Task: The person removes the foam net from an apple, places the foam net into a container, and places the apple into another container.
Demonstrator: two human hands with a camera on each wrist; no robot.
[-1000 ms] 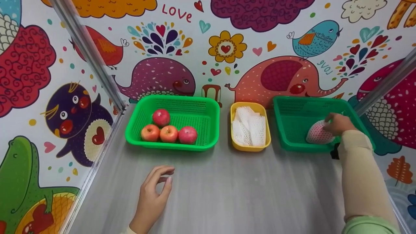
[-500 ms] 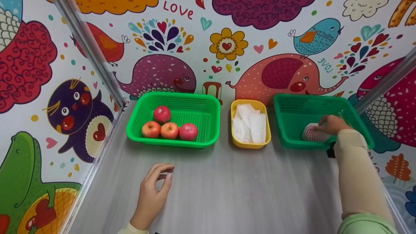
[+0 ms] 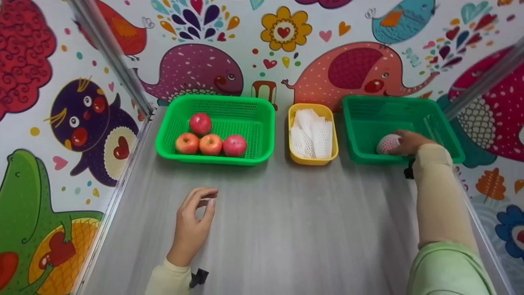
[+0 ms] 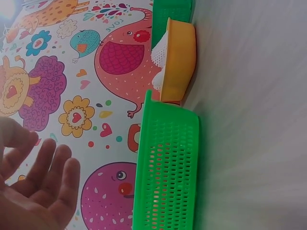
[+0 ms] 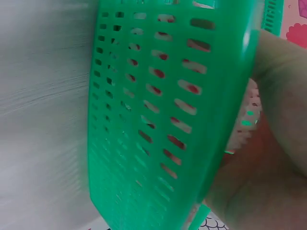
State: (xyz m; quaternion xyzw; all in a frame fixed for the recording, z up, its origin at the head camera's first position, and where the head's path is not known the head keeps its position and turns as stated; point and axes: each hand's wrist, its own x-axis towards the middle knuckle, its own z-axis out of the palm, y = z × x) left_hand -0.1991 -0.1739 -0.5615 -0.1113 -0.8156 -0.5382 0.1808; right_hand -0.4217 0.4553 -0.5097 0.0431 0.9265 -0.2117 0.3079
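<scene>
In the head view, my right hand [image 3: 410, 143] reaches into the dark green basket [image 3: 368, 157] at the right. It grips an apple in a white foam net sleeve [image 3: 387, 144] near the basket's front wall. The right wrist view shows the hand [image 5: 273, 139] over the rim, with netting [image 5: 247, 115] visible beside it; the basket wall hides most of the fruit. My left hand [image 3: 192, 225] hovers in front of the bright green basket [image 3: 215, 159], fingers loosely bent and holding nothing. Red apples [image 3: 211, 144], several and without nets, lie in that basket.
Between the two green baskets stands a small yellow basket [image 3: 313, 161] with several white foam nets [image 3: 313, 133]. All three line the back of the grey table [image 3: 278, 221]. Printed walls [image 3: 282, 73] and metal corner posts [image 3: 112, 57] enclose the table.
The head view has tilted down, so everything sits higher in it. Within the dark green basket, my right hand and the netted apple have shifted left. My left hand has barely moved.
</scene>
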